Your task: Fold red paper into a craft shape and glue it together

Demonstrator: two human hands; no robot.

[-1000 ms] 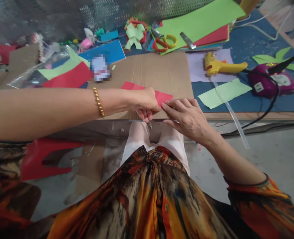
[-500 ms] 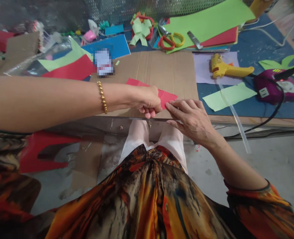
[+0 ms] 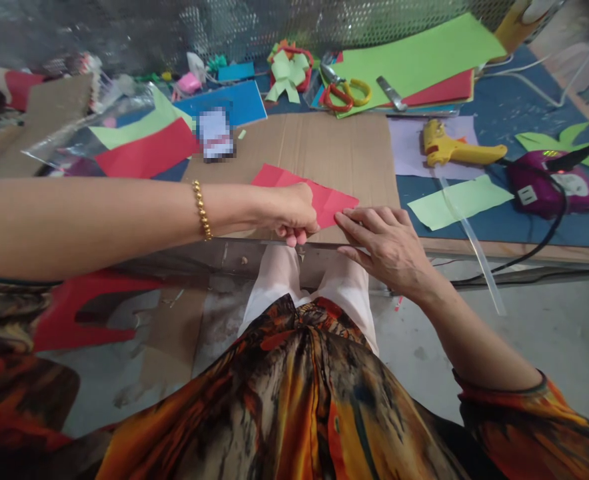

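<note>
A folded sheet of red paper (image 3: pixel 327 200) lies slantwise on the cardboard, near the table's front edge. My left hand (image 3: pixel 294 210), with a gold bead bracelet (image 3: pixel 201 212) on its wrist, is closed over the paper's lower edge. Its fingers are curled under, and its thumb is hidden. At the paper's right corner, the fingertips of my right hand (image 3: pixel 382 243) touch the edge. That hand lies mostly flat, its thumb held apart by the table's edge. Beneath the paper is a flat piece of brown cardboard (image 3: pixel 344 147).
A yellow glue gun (image 3: pixel 462 148) lies right, its clear glue stick (image 3: pixel 474 250) jutting past the table edge. Scissors (image 3: pixel 347 93) rest on green sheets (image 3: pixel 419 60) at the back. A purple power socket box (image 3: pixel 544 180) sits far right. A pixelated object (image 3: pixel 216 135) stands left.
My left hand has slid slightly left along the red paper, showing more of it. My right hand stays at the corner. The view has tilted a little upward.
</note>
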